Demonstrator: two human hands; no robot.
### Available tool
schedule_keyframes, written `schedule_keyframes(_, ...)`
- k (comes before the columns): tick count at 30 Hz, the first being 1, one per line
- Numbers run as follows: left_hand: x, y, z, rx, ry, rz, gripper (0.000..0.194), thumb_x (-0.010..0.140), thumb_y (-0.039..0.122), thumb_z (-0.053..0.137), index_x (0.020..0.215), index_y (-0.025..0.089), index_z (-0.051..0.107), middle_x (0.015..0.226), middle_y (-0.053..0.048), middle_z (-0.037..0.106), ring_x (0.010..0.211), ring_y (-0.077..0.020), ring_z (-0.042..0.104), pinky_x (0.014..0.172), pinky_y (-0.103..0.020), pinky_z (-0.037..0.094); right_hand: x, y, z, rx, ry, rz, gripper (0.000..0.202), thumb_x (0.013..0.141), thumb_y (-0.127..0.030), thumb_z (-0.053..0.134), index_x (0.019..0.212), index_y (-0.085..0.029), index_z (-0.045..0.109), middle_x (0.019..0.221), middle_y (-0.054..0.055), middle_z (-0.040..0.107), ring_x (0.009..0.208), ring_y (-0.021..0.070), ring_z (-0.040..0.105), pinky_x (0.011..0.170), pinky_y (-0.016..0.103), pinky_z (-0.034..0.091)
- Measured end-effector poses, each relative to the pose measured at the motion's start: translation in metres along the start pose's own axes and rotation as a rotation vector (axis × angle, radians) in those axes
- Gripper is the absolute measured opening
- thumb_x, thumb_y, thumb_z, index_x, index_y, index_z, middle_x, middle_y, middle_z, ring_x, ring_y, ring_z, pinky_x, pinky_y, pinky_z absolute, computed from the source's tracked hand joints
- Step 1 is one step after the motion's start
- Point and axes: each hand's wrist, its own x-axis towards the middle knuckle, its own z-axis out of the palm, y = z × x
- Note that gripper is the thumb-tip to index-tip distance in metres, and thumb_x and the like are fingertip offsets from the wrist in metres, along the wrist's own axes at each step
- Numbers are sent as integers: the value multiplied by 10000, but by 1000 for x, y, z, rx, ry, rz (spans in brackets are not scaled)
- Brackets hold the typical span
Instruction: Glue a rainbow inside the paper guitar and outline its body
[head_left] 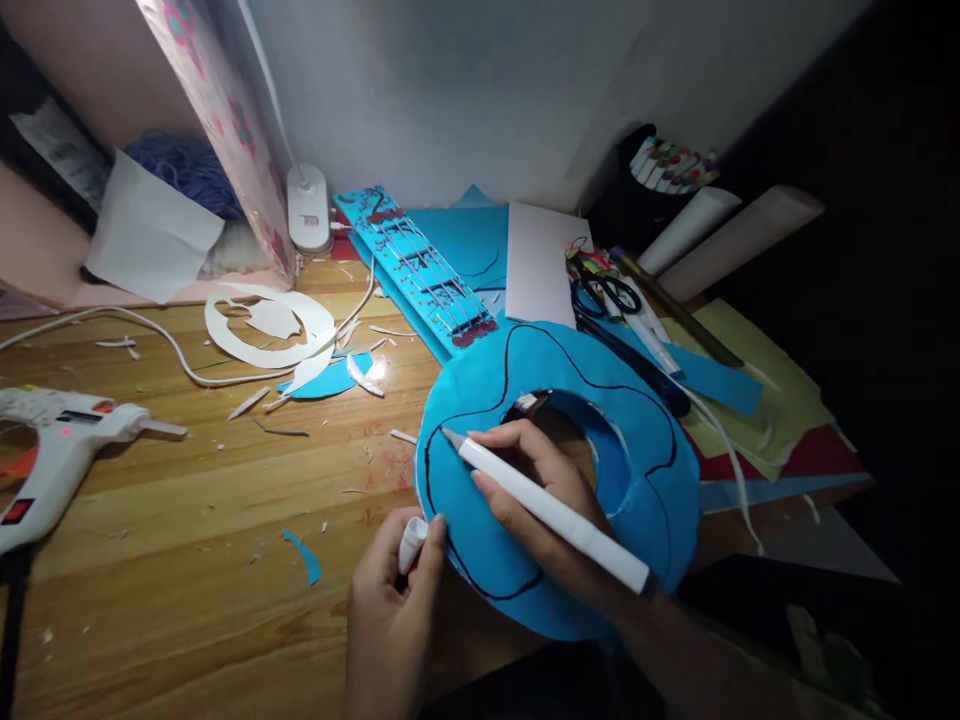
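Note:
A white marker pen (555, 515) is gripped in my right hand (551, 480), its tip touching a black wavy line on a blue ring-shaped paper piece (480, 400). The ring has a round hole in the middle, and the wavy outline runs around it. My left hand (401, 590) pinches a small white marker cap (412, 543), its thumb against the ring's left edge. Behind the ring, a blue strip (420, 260) with painted dark red patterns and pale strings reaches towards the wall.
On the left lies a white glue gun (67, 440). Cut white paper (225, 335), blue scraps (302, 556) and a white cable (161, 335) are on the wooden table. Black-handled scissors (619, 293), coloured sheets (795, 400) and a pot of markers (671, 165) stand or lie at right.

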Motion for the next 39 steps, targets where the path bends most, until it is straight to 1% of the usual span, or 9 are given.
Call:
schedule_keyframes(2, 0, 0, 1, -6, 12, 5, 369, 797, 525, 562, 667, 180, 542, 585, 43, 403, 558, -101, 369, 510, -184, 325, 0, 1, 0, -9, -8, 4, 196, 865, -297, 568, 1054, -249, 549, 971, 16, 628, 830, 162, 608, 702, 271, 497)
schedule_keyframes(7, -1, -2, 2, -11, 24, 17, 343, 804, 504, 568, 692, 181, 549, 592, 47, 415, 565, -99, 379, 519, -187, 325, 0, 2, 2, -5, 53, 4, 215, 860, -284, 566, 1070, -243, 545, 1028, 36, 626, 869, 172, 609, 718, 282, 505)
schedule_keyframes(10, 0, -1, 2, 4, 21, 32, 334, 811, 499, 563, 707, 181, 564, 591, 45, 437, 564, -98, 386, 522, -190, 330, 0, 1, 3, -25, 48, 1, 207, 852, -273, 574, 1054, -230, 555, 979, 32, 626, 819, 159, 609, 700, 277, 509)
schedule_keyframes(13, 0, 0, 2, 19, 12, 31, 318, 825, 488, 551, 740, 182, 580, 604, 43, 466, 568, -97, 389, 534, -194, 336, 0, 1, 3, -14, 79, 9, 195, 859, -275, 570, 1048, -232, 553, 934, 22, 629, 806, 153, 608, 683, 269, 508)
schedule_keyframes(19, -3, 0, 1, 30, 32, 36, 298, 827, 465, 561, 723, 185, 561, 598, 51, 428, 567, -93, 375, 530, -193, 324, 0, 2, 3, -60, 86, -7, 220, 833, -249, 596, 1049, -226, 564, 983, 30, 639, 848, 167, 617, 729, 293, 517)
schedule_keyframes(23, -2, 0, 1, 18, 28, 53, 292, 829, 459, 564, 722, 187, 563, 591, 56, 427, 551, -86, 370, 519, -191, 316, 0, 1, 3, -72, 147, -5, 213, 831, -237, 591, 1040, -207, 567, 945, 27, 642, 804, 157, 617, 678, 268, 520)
schedule_keyframes(27, -1, 0, 2, 24, 36, 61, 283, 834, 449, 562, 716, 192, 554, 591, 62, 416, 553, -82, 362, 523, -186, 312, 0, 0, 3, -94, 149, -23, 195, 816, -237, 595, 1007, -207, 571, 921, 21, 632, 779, 152, 608, 666, 268, 515)
schedule_keyframes(35, -3, 2, 2, 52, 47, 66, 282, 833, 437, 562, 696, 192, 539, 582, 62, 402, 549, -84, 360, 519, -190, 310, -1, 0, 2, -84, 175, 18, 183, 819, -236, 582, 1000, -227, 553, 917, 22, 629, 744, 154, 596, 626, 276, 506)
schedule_keyframes(39, -3, 2, 2, 57, 37, 48, 279, 835, 448, 562, 719, 194, 546, 591, 62, 403, 559, -83, 359, 530, -191, 312, -2, -3, 3, -77, 224, 32, 167, 815, -223, 564, 982, -227, 548, 895, 24, 627, 715, 157, 589, 611, 288, 500)
